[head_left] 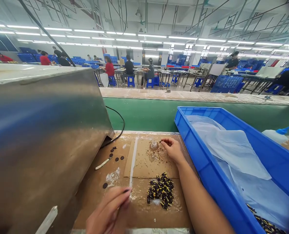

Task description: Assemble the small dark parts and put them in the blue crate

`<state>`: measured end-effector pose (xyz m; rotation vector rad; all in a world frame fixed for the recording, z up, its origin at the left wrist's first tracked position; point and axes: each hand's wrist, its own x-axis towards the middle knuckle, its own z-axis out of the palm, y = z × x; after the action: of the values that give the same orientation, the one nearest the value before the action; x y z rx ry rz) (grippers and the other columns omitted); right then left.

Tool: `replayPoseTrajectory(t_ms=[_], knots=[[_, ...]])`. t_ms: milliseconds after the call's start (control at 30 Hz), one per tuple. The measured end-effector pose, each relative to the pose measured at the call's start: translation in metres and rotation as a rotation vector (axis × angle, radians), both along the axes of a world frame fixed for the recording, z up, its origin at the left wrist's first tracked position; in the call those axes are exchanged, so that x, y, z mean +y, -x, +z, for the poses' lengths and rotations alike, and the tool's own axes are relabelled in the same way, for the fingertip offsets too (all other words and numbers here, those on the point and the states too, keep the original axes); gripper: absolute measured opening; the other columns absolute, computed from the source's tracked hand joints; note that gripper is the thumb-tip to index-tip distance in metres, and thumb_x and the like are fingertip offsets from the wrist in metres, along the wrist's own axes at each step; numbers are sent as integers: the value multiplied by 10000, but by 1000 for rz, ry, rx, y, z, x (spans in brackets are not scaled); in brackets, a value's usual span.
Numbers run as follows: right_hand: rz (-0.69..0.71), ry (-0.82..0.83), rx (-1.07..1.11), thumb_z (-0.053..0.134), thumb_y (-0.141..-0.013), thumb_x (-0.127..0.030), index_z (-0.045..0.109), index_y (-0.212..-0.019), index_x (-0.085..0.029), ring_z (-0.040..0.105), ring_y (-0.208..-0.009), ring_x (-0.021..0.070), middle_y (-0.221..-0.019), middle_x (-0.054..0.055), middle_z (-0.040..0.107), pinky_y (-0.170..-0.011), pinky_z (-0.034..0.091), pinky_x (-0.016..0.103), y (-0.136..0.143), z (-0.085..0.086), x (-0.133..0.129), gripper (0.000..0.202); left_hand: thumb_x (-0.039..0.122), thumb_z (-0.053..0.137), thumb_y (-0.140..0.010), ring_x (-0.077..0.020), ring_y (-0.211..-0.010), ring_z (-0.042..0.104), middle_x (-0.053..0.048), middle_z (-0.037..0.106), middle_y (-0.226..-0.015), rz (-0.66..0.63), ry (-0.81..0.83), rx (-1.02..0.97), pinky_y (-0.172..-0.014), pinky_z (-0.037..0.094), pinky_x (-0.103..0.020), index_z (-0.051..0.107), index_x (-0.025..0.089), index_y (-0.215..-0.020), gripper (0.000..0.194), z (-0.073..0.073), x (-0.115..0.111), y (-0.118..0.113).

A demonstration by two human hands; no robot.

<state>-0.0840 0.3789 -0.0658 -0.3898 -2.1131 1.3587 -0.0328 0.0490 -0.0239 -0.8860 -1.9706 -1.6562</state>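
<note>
My right hand [171, 148] pinches a tiny dark and yellow piece beside a small clear container [154, 145], which stands on a stained cardboard sheet [141, 162]. Nearer to me and left of the sheet, my left hand [112, 208] is blurred, its thumb and fingers pressed together around a small dark item. A pile of small black and yellow pieces [161, 191] lies on the brown work surface between my arms. Several dark round discs [105, 185] and a white-handled tool [103, 163] lie to the left.
A blue bin [195, 143] with white plastic sheets and more pieces stands at the right. The large metal housing [44, 130] fills the left side. Behind runs a green conveyor belt [144, 113]; a white bottle [274, 136] is beyond the bin. People sit at distant tables.
</note>
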Motion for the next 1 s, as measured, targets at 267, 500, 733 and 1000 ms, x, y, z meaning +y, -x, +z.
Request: replayPoseTrajectory(t_ms=[267,500,733,1000], knots=[[-5,-240,-18,570,-868,-201,745,-973,-199,666,-907,226,-992,79,742,-849,526,384,-7,-10,5,204,422,844,-727,-173,-775,721,-137,757,-936,-398,-211,-909,-760,616,-265,646,80,-1181,602,-8,110,74],[53,-494,-122,592,-875,-69,766,-992,-207,657,-904,209,-971,69,725,-848,522,345,-14,-14,8,250,436,862,-696,-145,-748,697,-136,755,-929,-415,-205,-939,-749,591,-240,694,78,-1006,502,-24,124,95],[2,-468,-109,692,-869,-162,766,-963,-208,681,-876,210,-947,57,756,-820,535,336,-8,-20,3,128,459,845,-718,-156,-815,693,-121,749,-927,-351,-196,-961,-783,571,-245,719,101,-1025,488,-51,117,104],[-116,-378,-200,662,-829,-188,755,-961,-220,713,-735,209,-843,39,772,-738,564,342,-10,-16,-2,164,451,807,-770,-156,-824,676,-112,740,-922,-307,-182,-928,-771,551,-250,722,108,-1032,439,-50,115,107]])
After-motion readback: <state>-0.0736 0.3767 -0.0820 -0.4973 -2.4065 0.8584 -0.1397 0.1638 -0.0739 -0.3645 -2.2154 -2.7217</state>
